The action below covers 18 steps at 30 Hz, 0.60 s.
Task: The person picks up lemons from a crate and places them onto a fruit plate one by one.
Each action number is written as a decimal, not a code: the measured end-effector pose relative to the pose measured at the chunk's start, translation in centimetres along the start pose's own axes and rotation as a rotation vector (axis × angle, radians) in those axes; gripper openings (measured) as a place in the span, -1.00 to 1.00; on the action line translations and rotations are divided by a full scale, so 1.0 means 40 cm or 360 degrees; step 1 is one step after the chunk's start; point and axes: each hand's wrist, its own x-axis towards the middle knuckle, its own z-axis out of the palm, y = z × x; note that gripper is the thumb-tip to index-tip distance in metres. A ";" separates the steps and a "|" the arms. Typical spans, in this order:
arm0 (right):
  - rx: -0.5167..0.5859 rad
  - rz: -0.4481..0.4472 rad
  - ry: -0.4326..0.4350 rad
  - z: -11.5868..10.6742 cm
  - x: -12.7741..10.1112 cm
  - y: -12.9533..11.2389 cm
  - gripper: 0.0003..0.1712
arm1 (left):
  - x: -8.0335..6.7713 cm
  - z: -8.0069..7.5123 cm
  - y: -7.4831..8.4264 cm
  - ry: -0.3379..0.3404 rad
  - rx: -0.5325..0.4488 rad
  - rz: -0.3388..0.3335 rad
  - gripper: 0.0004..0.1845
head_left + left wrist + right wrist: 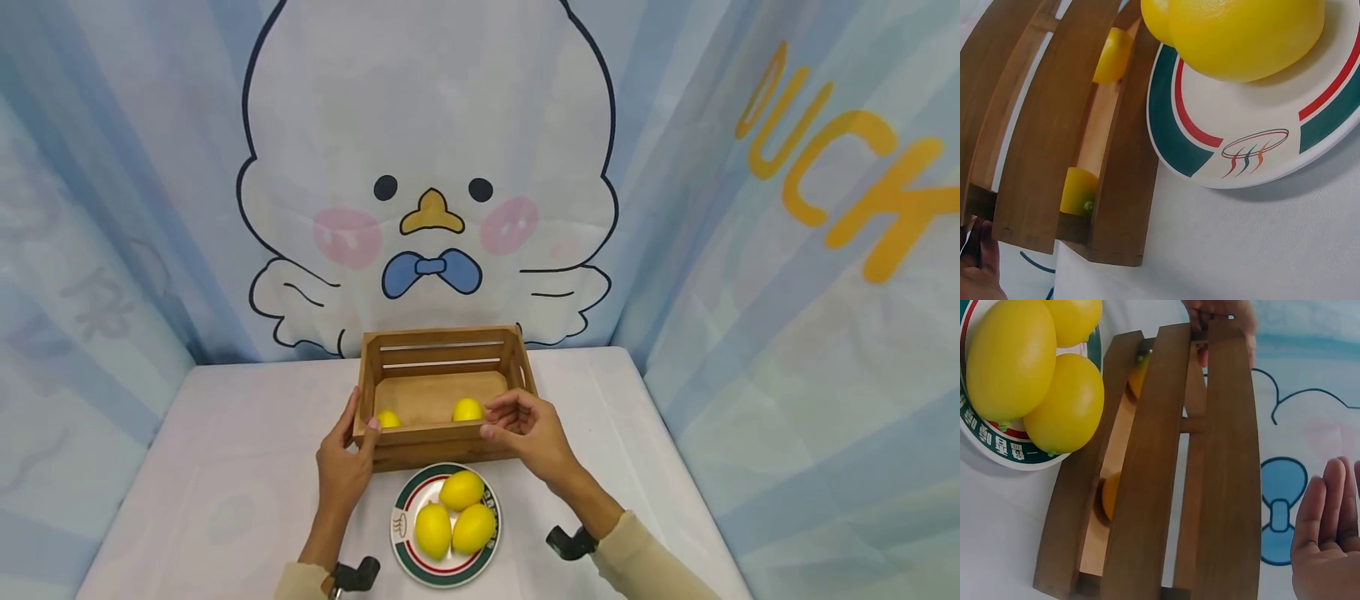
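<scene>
A slatted wooden crate [442, 455] stands towards the back of the table. My left hand [347, 467] holds its left end, the thumb at the front left corner. Inside the crate lie a lemon [388, 418] at the left and another lemon [467, 409] right of the middle. By the crate's front right rim is my right hand [528, 433], its fingers loosely bent and holding nothing; in the right wrist view the right hand's fingers [1333, 506] look nearly straight. In front of the crate, a round plate [406, 556] with a green and red border bears three lemons [432, 532].
A white cloth [225, 500] covers the table. Behind the crate hangs a curtain [427, 108] with a cartoon duck, and more curtain [787, 350] closes in the right side. Each wrist carries a black camera mount [572, 543].
</scene>
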 end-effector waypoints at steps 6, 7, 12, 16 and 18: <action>0.0015 0.0092 0.0030 0.006 0.000 0.013 -0.57 | 0.000 0.003 -0.010 0.0012 0.0005 0.0003 -0.32; 0.0023 0.0102 0.0033 0.008 0.001 0.014 -0.57 | 0.001 0.004 -0.011 0.0018 0.0008 0.0008 -0.32; 0.0047 0.0135 0.0052 0.016 0.006 0.022 -0.60 | 0.002 0.007 -0.015 0.0035 0.0017 0.0014 -0.33; 0.0041 0.0159 0.0083 0.022 0.015 0.026 -0.59 | 0.003 0.008 -0.015 0.0036 0.0014 0.0023 -0.33; 0.0042 0.0163 0.0093 0.025 0.020 0.026 -0.57 | 0.004 0.008 -0.014 0.0034 0.0009 0.0030 -0.33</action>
